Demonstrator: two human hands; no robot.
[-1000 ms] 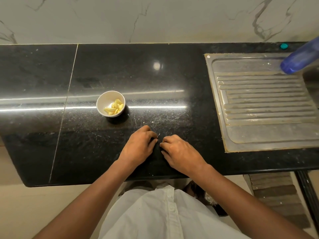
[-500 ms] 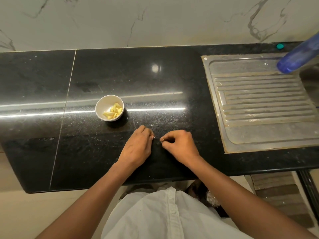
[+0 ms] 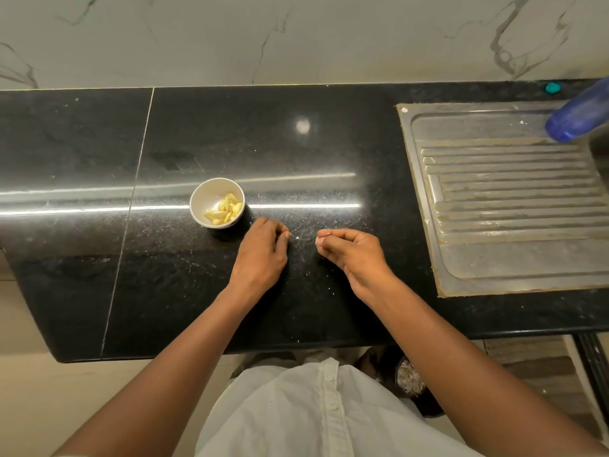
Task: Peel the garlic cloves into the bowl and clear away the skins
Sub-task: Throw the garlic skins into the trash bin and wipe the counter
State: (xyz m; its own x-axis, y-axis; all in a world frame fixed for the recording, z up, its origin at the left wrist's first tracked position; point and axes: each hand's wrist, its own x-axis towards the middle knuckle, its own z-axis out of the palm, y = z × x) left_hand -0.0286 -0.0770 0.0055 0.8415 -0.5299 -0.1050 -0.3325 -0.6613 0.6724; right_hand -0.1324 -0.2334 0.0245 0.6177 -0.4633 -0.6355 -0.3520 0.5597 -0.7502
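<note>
Marble wall point(image 3: 296, 37), pale with grey veins, runs along the back. Below it the black stone counter point(image 3: 230, 133) fills most of the view, glossy and streaked with light. A ribbed steel drainboard point(image 3: 507, 199) is set into its right side, and a blurred blue bottle point(image 3: 580, 117) juts in over the board's far corner. A small teal object point(image 3: 552, 88) sits on the counter behind it. The person's white buttoned shirt point(image 3: 296, 413) shows at the bottom edge.

Both bare forearms reach up from the bottom corners and converge near the counter's middle, with a small gap between the hands. The left hand point(image 3: 262, 252) lies knuckles up, its fingers point(image 3: 280, 230) curled down to the stone just beside the bowl. I cannot tell whether they hold anything. The right hand point(image 3: 356, 252) is turned thumb-side up with its fingers bunched, and thumb and forefinger pinch a pale skin scrap point(image 3: 318, 240).

A small white bowl point(image 3: 206, 196) stands on the counter near the left hand, up and to its left. Peeled yellow garlic cloves point(image 3: 225, 209) are heaped against its right wall. Tiny white skin flecks point(image 3: 298, 238) dot the counter between the hands.
</note>
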